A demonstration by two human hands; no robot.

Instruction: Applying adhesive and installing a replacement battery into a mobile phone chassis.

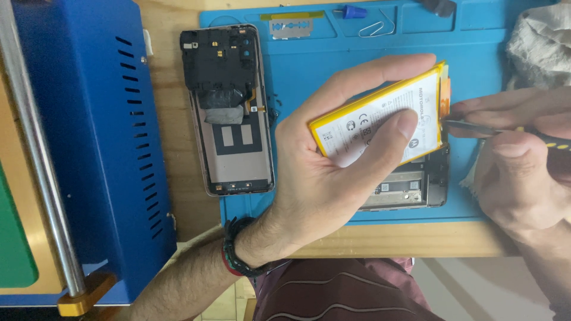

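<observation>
Yellow-edged flat rectangular phone battery with a white label face [380, 119], lifted clear of the blue silicone work mat [297, 65] on the wooden bench [178, 202].

Head view, only view:
- Left hand [321, 178] grasps the battery: thumb pressed on the label face, forefinger curled over the far long edge. Dark beaded wristband on that wrist.
- Right hand [517, 160] clenched around a slim metal-tipped tool with a black and yellow handle [476, 127]; tip touches the battery's right short end, by an orange tab there.
- Battery's long axis runs left to right, tilted up toward the right. It lies inside the left hand's grip and to the left of the right hand, so the tool meets it end-on. Left hand is the nearer one, in full contact; right hand reaches it only through the tool tip.
- Under the battery: opened dark phone chassis [410, 184] on the mat, partly hidden by the left hand.
- Left of the mat edge: separated phone back housing with black inner plate [229, 113], lying lengthwise up-down.
- Top tray of mat: razor blade [291, 26], paper clip [373, 28], small blue cap [354, 10].
- Far left: blue vented metal machine box with a steel rod [89, 131].
- Upper right: crumpled grey cloth [538, 44].
</observation>
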